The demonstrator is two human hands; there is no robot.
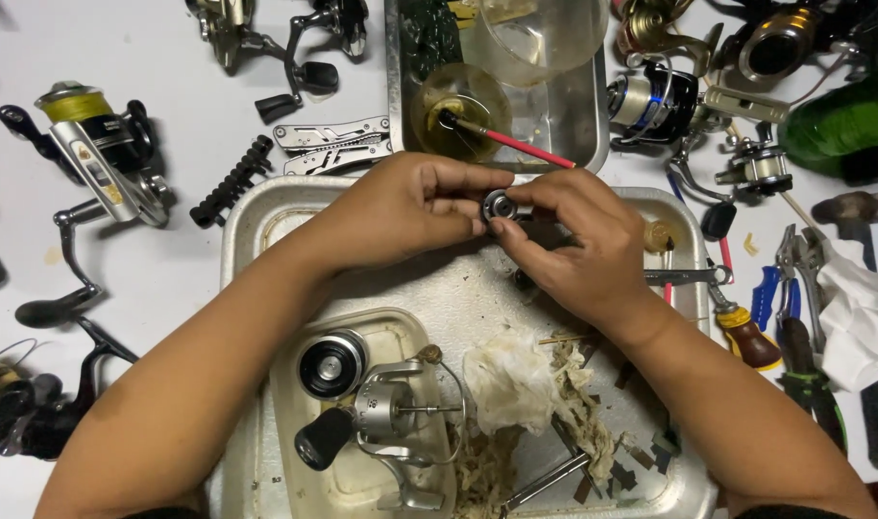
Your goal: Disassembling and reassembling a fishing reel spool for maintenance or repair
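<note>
I've got both forearms angled in from the bottom corners, left hand (410, 207) and right hand (569, 240) meeting in the middle, fingertips pinched together, knuckles up, wrists bent slightly inward.

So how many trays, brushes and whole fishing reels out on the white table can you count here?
Metal trays: 2, a large one under the left hand and right hand, and a small one behind
Red-handled brushes: 1
Whole reels on the table: 2, left and upper right; those at the edges are cut off
Total: 5
</note>
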